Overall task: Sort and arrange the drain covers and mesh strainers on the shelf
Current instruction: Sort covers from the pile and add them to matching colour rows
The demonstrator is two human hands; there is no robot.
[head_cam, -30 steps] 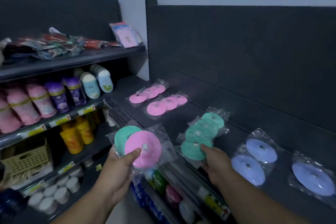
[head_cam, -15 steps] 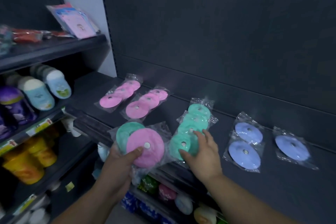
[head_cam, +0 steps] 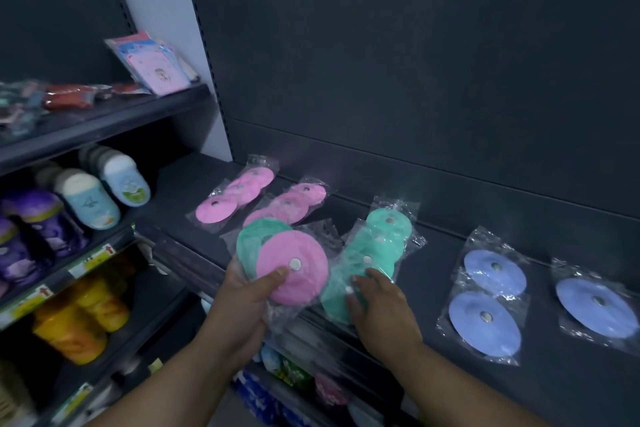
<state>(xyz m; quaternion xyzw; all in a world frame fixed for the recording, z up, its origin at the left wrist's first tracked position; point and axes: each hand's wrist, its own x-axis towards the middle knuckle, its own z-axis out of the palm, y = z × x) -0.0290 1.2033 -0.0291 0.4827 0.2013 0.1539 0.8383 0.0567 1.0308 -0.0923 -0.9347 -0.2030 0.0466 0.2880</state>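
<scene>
My left hand [head_cam: 242,302] grips a clear packet of drain covers, a pink cover [head_cam: 294,267] in front and a green cover [head_cam: 252,243] behind it, held above the shelf's front edge. My right hand [head_cam: 377,305] rests with straight fingers on the green drain cover packets [head_cam: 377,246] lying on the dark shelf [head_cam: 433,288]. Two pink packets [head_cam: 242,191] lie at the back left. Blue packets [head_cam: 488,298] lie to the right, with one more blue packet [head_cam: 595,305] at the far right.
To the left, a second shelving unit holds bagged goods [head_cam: 152,66] on top, soft pastel rolls [head_cam: 100,191] below and yellow bottles [head_cam: 83,312] lower down. More packaged items [head_cam: 287,371] sit on the shelf beneath the drain covers.
My right hand slid toward the near end of the green packets and now rests on them. My left hand kept its hold on the pink and green packet. The view shifted slightly.
</scene>
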